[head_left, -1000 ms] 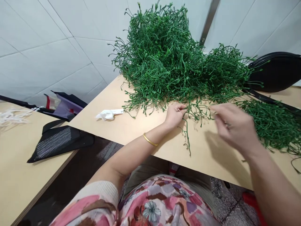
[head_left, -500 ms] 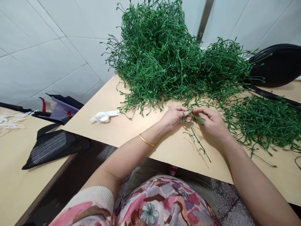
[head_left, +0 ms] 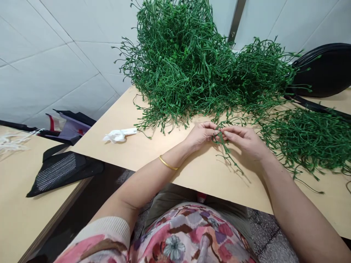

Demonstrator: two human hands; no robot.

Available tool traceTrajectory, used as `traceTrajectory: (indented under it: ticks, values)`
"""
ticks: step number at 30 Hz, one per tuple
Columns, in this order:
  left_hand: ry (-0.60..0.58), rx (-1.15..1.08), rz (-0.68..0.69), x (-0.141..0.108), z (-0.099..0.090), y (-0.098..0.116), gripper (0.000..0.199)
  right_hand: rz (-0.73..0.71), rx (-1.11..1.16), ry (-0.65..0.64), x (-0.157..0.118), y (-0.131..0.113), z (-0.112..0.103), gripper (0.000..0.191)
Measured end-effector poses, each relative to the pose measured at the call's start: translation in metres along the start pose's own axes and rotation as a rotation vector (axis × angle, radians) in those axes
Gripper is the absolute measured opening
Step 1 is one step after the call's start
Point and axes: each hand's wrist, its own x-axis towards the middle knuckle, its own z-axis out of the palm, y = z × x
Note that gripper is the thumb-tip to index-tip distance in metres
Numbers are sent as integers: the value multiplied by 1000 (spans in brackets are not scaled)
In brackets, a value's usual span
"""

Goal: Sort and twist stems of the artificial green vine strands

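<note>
The left hand (head_left: 201,134) and the right hand (head_left: 245,140) meet fingertip to fingertip just above the tabletop (head_left: 153,153), both pinched shut on the top of one green sprig (head_left: 226,149). Its thin branching stems trail down and toward the near edge, the lower tips lying on the wood. A gold bangle (head_left: 168,164) sits on the left wrist.

It looks like the sprig is being worked at its upper end, perhaps joined or separated there; the fingers hide the exact spot, so which of the two I cannot tell. Whatever comes next would call for a firm pinch from one hand while the other pulls or presses, keeping the loose stems from snagging.

Just beyond the hands rises a big heap of green sprigs (head_left: 186,62), and a flatter pile (head_left: 307,138) spreads to the right. A crumpled white scrap (head_left: 119,135) lies to the left. A black chair back (head_left: 323,71) stands at the far right, and a black bag (head_left: 63,171) rests on the neighbouring table at left.
</note>
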Motion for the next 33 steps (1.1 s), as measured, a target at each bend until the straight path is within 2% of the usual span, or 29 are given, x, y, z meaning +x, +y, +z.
traceTrajectory:
  ticks: [3,9,15,20,27,29,33]
  values:
    - [15,9,27,-2,3,-2,16,-9,-93,25,-2,-2,8,24]
    - [52,26,58,-2,8,-5,16,-21,-473,88,-3,0,14,22]
    - [-6,26,22,-1,5,-2,11,-31,-514,114,-1,-3,13,23]
    - [14,131,59,-3,8,-3,17,-75,-608,101,1,0,13,22]
    - [-5,118,43,0,7,-3,18,-120,-661,76,0,4,16,22]
    - [-10,95,24,1,6,-2,18,-208,-713,69,-1,3,19,20]
    - [38,72,37,0,8,-5,20,-607,-1116,130,0,3,23,18]
